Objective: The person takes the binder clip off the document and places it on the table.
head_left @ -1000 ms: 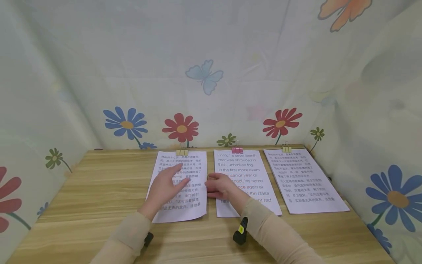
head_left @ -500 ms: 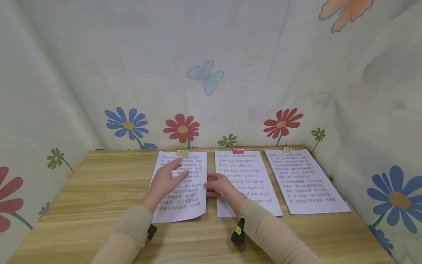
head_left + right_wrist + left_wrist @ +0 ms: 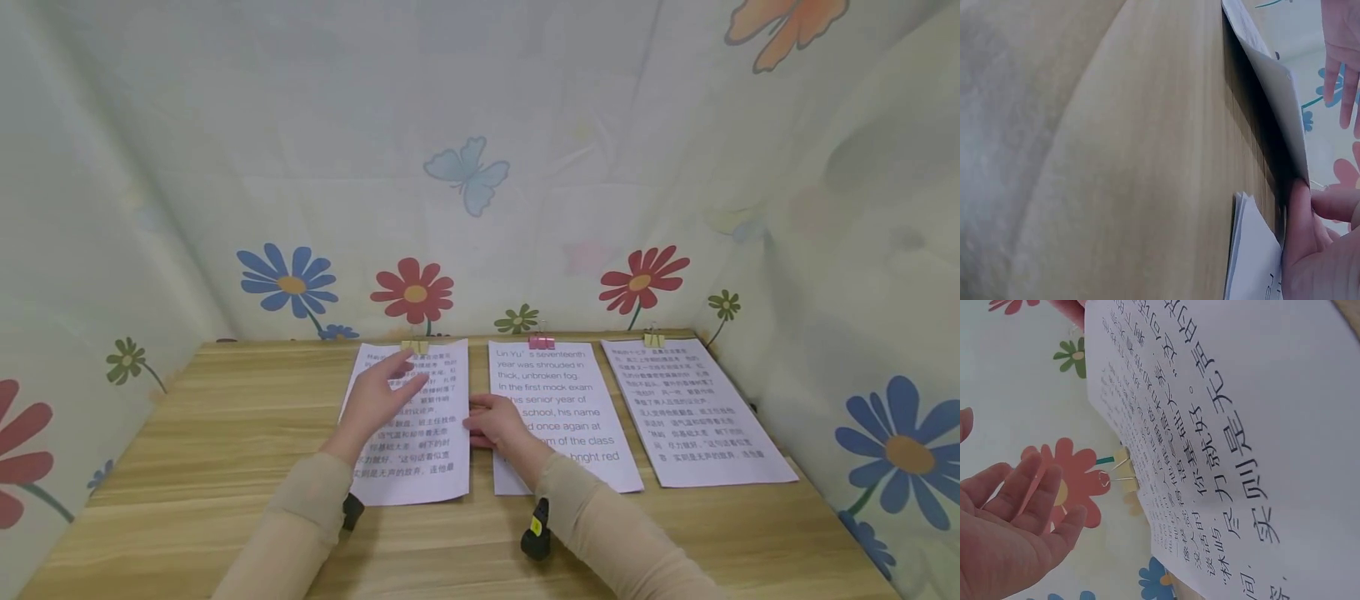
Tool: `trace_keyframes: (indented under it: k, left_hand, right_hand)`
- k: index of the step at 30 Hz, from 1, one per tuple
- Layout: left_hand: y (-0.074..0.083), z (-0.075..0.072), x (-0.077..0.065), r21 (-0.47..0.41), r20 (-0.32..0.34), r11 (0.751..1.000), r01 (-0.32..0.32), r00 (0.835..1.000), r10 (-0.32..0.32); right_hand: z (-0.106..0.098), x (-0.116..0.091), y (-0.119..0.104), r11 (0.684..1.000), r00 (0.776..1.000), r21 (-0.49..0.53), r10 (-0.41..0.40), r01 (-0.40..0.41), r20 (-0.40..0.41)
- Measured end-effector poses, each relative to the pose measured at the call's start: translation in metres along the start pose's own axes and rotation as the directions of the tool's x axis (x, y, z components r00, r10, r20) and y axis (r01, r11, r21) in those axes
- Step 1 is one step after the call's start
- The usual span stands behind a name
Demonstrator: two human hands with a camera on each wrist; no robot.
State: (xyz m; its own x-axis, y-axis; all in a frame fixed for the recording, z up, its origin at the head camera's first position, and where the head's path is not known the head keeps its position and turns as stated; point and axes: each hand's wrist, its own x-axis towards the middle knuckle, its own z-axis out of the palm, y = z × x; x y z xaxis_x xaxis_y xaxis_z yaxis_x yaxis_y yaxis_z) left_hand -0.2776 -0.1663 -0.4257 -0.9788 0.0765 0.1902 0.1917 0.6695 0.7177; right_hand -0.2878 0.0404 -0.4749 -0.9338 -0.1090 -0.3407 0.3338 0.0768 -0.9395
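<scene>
My left hand (image 3: 377, 402) hovers over the left clipped stack of paper (image 3: 420, 467), its fingers apart and pointing towards the yellow binder clip (image 3: 414, 346). In the left wrist view the same hand stands apart from the printed page, palm showing. My right hand (image 3: 497, 423) pinches the right edge of that stack between thumb and fingers. The right wrist view shows this edge raised off the table, with a dark gap beneath. Under my right forearm side lies the middle stack (image 3: 555, 375), printed in English, with a pink binder clip (image 3: 541, 342).
A third stack of paper (image 3: 697, 417) with a yellow binder clip (image 3: 654, 341) lies at the right. All three stacks rest on a wooden table (image 3: 247, 400). Behind it hangs a flower-patterned cloth (image 3: 345, 208), which also runs along both sides.
My left hand has shifted slightly away from me, towards the clip. The left stack's right edge has risen a little in my right hand, which has barely moved.
</scene>
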Motion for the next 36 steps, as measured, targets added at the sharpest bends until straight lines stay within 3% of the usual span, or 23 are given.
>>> trace_keyframes:
  k: [7, 23, 29, 36]
  left_hand:
    - [-0.001, -0.011, 0.009, -0.031, -0.046, 0.999, -0.01, 0.999, 0.009]
    - [0.003, -0.053, 0.033, -0.114, -0.047, 0.993, 0.019, 0.999, -0.024]
    - [0.006, -0.063, 0.041, -0.169, -0.044, 0.985, 0.042, 0.998, -0.05]
    - [0.017, -0.074, 0.049, -0.167, -0.063, 0.985, 0.042, 0.997, -0.053]
  right_hand:
    - [0.003, -0.005, -0.002, 1.0, 1.0, 0.011, -0.029, 0.029, -0.007]
    - [-0.013, -0.023, -0.004, 0.986, 0.986, -0.04, -0.161, 0.159, -0.048]
    - [-0.024, -0.029, -0.002, 0.967, 0.97, -0.103, -0.238, 0.231, -0.055]
    - [-0.033, -0.039, -0.001, 0.944, 0.945, -0.112, -0.32, 0.312, -0.063]
